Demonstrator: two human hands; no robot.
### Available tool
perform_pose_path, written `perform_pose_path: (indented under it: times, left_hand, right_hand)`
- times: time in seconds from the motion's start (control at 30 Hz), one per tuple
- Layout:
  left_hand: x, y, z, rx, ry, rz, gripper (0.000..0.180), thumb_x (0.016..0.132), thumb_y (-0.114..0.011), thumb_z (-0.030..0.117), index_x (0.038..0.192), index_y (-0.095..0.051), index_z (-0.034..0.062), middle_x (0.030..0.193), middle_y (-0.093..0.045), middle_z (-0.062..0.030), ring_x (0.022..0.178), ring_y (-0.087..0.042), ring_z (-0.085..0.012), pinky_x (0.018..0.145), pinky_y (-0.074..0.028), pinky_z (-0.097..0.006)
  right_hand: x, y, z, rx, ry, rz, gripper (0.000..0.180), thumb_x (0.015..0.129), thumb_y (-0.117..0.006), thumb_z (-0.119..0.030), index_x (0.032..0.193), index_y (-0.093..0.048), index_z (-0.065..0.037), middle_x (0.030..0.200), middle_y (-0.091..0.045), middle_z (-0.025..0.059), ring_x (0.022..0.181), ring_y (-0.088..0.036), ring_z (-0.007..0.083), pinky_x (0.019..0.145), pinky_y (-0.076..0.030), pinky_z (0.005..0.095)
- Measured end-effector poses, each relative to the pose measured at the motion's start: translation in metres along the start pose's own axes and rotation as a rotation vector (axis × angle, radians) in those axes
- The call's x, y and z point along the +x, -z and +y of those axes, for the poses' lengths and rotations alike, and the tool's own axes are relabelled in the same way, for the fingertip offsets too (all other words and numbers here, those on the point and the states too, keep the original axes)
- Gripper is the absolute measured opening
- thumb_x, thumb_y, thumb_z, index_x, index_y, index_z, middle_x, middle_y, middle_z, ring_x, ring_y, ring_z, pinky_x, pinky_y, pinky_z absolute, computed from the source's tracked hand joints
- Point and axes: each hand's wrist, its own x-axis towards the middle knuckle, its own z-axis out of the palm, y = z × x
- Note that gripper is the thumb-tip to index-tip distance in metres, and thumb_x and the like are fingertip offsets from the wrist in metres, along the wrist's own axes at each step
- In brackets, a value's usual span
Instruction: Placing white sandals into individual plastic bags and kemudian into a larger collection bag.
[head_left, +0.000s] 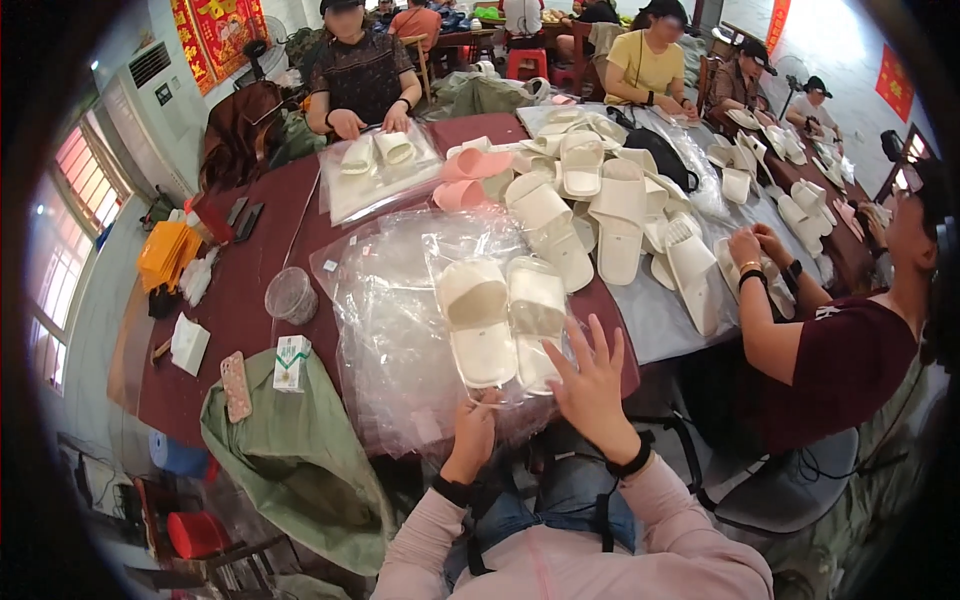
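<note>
A pair of cream slippers (500, 318) lies side by side inside a clear plastic bag (455, 300) at the near edge of the dark red table (240, 300). My left hand (472, 432) pinches the bag's lower edge just below the left slipper. My right hand (592, 380) is spread flat with fingers apart, pressing the bag beside the right slipper. More clear bags (385, 350) are stacked beneath.
A heap of cream slippers (610, 200) and two pink ones (470, 175) fills the table's middle. A person in dark red (830, 370) sits at my right; another across bags slippers (375, 150). A green cloth (290, 440), phone (236, 385), small box (291, 362) and plastic cup (291, 294) lie left.
</note>
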Motion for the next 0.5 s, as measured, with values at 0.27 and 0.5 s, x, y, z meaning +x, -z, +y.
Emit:
perform_pose_path:
  times: [0.27, 0.5]
  left_hand:
    - [-0.007, -0.022, 0.022, -0.090, 0.015, -0.024, 0.016, 0.089, -0.055, 0.009, 0.097, -0.060, -0.0030, 0.096, -0.063, -0.0077, 0.085, -0.058, -0.0133, 0.076, -0.045, -0.028]
    - [-0.013, -0.014, 0.027, 0.286, -0.012, -0.058, 0.018, 0.090, -0.052, 0.010, 0.103, -0.061, 0.0006, 0.101, -0.063, -0.0112, 0.094, -0.058, -0.0175, 0.080, -0.045, -0.030]
  right_hand:
    - [-0.008, -0.024, -0.015, 0.568, -0.071, -0.033, 0.053, 0.072, -0.070, -0.023, 0.120, -0.050, -0.010, 0.129, -0.046, 0.0144, 0.121, -0.041, 0.0342, 0.097, -0.031, 0.0495]
    - [-0.006, -0.044, 0.006, 0.127, 0.068, 0.051, 0.039, 0.073, -0.064, -0.016, 0.111, -0.059, -0.009, 0.113, -0.059, 0.0083, 0.105, -0.051, 0.0273, 0.088, -0.034, 0.0438]
